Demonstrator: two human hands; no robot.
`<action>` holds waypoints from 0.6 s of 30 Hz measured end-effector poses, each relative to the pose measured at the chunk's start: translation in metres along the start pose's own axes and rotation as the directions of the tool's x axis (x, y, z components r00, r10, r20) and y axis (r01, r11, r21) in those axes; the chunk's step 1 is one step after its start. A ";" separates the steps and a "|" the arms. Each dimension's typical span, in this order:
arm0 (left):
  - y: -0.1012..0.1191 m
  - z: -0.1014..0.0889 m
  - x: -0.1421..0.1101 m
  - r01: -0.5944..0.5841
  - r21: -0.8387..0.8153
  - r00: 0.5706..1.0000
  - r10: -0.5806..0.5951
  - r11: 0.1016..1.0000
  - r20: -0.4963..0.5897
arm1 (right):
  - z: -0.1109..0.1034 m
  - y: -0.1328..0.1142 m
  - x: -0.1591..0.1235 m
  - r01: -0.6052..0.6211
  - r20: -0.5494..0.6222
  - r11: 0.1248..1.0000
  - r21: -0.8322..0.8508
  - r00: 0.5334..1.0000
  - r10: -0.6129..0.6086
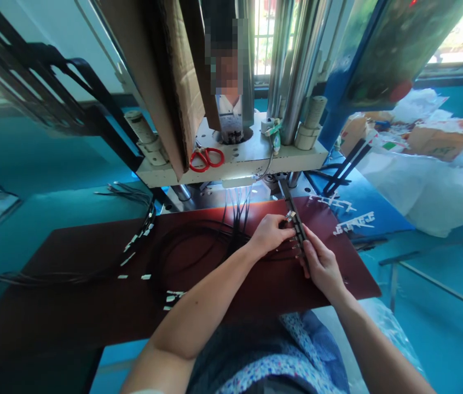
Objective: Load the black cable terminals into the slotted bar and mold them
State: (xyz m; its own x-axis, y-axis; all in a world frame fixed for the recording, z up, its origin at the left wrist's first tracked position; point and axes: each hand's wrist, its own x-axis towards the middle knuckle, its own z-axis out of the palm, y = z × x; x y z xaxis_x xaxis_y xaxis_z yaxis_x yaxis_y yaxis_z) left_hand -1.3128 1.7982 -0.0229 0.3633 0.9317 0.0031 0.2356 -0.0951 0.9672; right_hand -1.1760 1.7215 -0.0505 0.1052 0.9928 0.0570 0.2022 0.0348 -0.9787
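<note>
A long dark metal bar point(293, 213) with notches along one side slants over the table's right half. My right hand point(324, 265) is closed around its near end, with thumb and fingers on either side. At the bar's left edge my left hand point(270, 235) pinches; what lies between those fingertips is too small to make out. A small shiny piece point(290, 215) shows on the bar beside them. Black cables point(237, 224) run from under the machine to the left of my hands and loop over the table.
The dark red tabletop point(92, 312) stretches below a press with a pale plate point(231, 164). Red-handled scissors point(207, 158) lie on that plate. More cables point(141, 230) with white tags are at left. White plastic scraps point(354, 221) lie at right. Another person stands behind the press.
</note>
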 end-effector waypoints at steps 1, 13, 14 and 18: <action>0.001 0.000 -0.001 -0.002 0.013 1.000 0.002 1.000 -0.005 | 0.000 0.000 0.000 0.000 0.001 1.000 0.003 1.000 0.000; 0.015 -0.010 0.006 0.036 -0.265 0.999 -0.043 0.964 -0.019 | -0.006 -0.002 -0.001 -0.039 -0.040 0.956 0.290 0.998 0.052; 0.015 -0.010 0.007 0.040 -0.242 0.999 -0.044 0.969 -0.014 | -0.007 -0.002 -0.001 -0.043 -0.038 0.955 0.294 0.998 0.056; 0.012 -0.007 0.011 0.077 -0.135 0.997 -0.079 0.988 -0.013 | -0.008 0.000 -0.001 -0.058 -0.023 0.954 0.294 0.997 0.068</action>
State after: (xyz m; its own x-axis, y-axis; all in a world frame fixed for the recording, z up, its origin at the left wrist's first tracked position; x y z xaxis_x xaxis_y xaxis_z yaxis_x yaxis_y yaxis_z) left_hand -1.3125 1.8094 -0.0089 0.3316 0.9408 -0.0704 0.1394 0.0249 0.9899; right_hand -1.1685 1.7201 -0.0495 0.1413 0.9900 -0.0048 -0.0997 0.0094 -0.9950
